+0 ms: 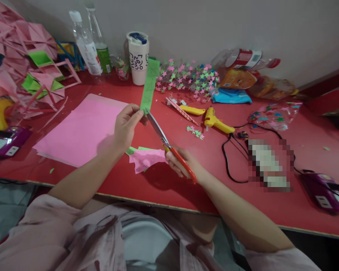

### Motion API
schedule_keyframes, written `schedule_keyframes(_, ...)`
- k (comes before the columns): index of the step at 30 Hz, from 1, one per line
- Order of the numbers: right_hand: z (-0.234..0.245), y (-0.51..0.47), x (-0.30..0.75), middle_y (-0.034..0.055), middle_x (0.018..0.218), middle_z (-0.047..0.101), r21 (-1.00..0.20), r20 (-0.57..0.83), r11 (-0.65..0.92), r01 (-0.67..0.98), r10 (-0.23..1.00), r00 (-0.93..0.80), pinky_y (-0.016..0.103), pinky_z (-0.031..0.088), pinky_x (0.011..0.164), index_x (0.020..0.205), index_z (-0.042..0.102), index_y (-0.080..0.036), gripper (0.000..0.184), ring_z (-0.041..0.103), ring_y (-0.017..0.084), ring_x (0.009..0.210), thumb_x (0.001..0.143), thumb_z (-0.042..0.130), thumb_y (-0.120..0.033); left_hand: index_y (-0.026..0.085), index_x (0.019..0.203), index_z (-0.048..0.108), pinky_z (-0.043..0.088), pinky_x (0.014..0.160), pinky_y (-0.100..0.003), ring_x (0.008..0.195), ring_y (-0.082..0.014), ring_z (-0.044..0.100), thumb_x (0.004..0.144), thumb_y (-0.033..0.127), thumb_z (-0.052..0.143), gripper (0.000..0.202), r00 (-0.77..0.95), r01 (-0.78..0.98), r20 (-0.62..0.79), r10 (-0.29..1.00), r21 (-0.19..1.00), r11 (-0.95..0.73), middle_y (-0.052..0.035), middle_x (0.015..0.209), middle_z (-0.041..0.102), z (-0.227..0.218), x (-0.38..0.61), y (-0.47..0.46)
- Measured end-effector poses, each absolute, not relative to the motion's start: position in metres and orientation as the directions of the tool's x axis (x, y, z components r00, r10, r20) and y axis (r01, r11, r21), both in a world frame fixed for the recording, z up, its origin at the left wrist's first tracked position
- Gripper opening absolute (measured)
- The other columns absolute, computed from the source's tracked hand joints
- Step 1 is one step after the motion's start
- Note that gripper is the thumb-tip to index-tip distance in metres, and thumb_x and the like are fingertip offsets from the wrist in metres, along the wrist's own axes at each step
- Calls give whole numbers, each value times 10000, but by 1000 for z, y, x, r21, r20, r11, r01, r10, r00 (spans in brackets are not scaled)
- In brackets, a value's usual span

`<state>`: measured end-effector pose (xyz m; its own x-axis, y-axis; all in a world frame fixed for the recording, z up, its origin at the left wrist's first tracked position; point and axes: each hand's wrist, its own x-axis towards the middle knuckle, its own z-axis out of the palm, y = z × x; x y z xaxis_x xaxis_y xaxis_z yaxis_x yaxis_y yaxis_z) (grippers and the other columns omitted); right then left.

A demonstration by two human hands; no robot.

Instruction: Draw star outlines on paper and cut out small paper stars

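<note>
Between the thumb and fingers of my left hand (127, 126) is the lower end of a green paper strip (150, 84), held upright, with star outlines drawn along it. My right hand (183, 163) grips a pair of scissors (182, 162) with orange-red handles. The scissor tips point up and left and meet the strip's lower edge close to my left fingertips; the blades look nearly closed. Below the blades, pink paper scraps (148, 160) lie over some green ones on the red table. Pink paper sheets (84, 130) are stacked beneath and left of my left forearm.
On the red table (164, 192), a yellow glue gun (217, 122), a yellow cutter (192, 110) and small cut stars (195, 131) lie to the right. Bottles (87, 49), a white tumbler (138, 60) and bags of paper stars (186, 77) line the wall. Pink paper constructions (25, 41) fill the left.
</note>
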<state>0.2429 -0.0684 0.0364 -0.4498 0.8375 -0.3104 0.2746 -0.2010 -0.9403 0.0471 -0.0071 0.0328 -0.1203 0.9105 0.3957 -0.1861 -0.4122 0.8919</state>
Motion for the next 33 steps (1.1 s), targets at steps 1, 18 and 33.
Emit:
schedule_keyframes(1,36,-68,243,-93,422,374,-940,-317,-210,268,830,-460,182,277,322,648,387,-201,447,345,41,317,770,571,-589,193,723,534,483,586,-234,595,-87,571,811,252,554,108,-119,-188,395,911,892,-411,32,623,560,33,47,-8)
schedule_keyframes(18,40,-77,235,-98,415,377,-955,-277,-189,227,842,-464,182,296,314,662,369,-209,476,348,44,308,783,507,-649,200,701,511,483,602,-241,588,-84,559,796,255,561,121,-86,-219,372,924,898,-382,33,647,587,31,55,-14)
schedule_keyframes(33,43,-77,234,-94,418,378,-933,-308,-193,303,865,-397,187,281,323,651,378,-207,385,345,47,305,822,506,-528,200,691,488,482,612,-240,589,-81,550,793,255,554,133,-98,-208,323,941,918,-337,33,648,573,31,55,-12)
